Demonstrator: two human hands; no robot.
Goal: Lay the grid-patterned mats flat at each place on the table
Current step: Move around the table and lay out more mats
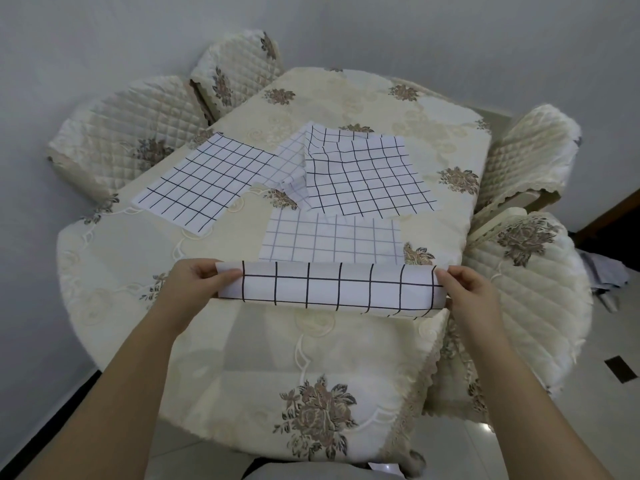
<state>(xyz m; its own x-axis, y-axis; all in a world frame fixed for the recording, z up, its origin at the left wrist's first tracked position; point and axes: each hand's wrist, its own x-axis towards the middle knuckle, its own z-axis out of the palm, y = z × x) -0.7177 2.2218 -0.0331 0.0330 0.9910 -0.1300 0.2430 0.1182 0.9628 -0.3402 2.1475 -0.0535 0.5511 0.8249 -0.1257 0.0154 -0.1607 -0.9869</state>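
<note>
Two hands grip one curled mat (337, 289) over the table (242, 358). The left hand (199, 282) pinches its 9 o'clock end. The right hand (467, 289) pinches its 3 o'clock end.

**Pale room, cream furniture**

Plain white walls (450, 36) meet a glossy light-tiled floor (595, 403). A table (242, 358) under a cream floral cloth stands ringed by quilted, cream-covered chairs (131, 133) — the light soft and even.

Two bare hands, left hand (199, 280) and right hand (465, 289), gripped the ends of a curled grid-patterned mat (337, 289) above a floral tablecloth (277, 358), where three other grid mats (360, 174) lay beyond it.
</note>
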